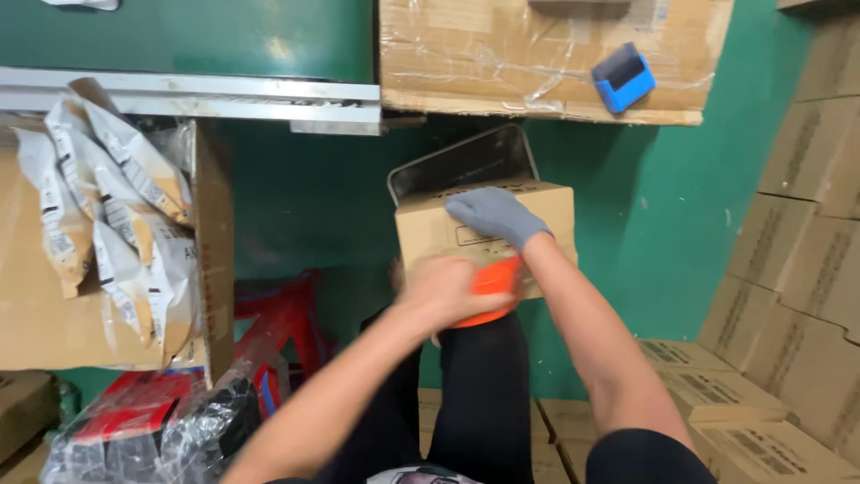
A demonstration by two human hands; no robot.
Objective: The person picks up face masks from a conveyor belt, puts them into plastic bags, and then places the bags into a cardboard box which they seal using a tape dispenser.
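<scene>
Green floor lies under me, with stacked cardboard cartons (797, 269) on the right side. I rest a small cardboard box (484, 235) on my knee. My right hand (494, 215), in a grey glove, presses flat on its top, grasping nothing. My left hand (443, 291) is blurred and clenched around an orange tape dispenser (491, 291), touching the box front.

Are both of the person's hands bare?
No, the right hand wears a grey glove and rests on the cardboard box, while the left hand is bare.
</scene>
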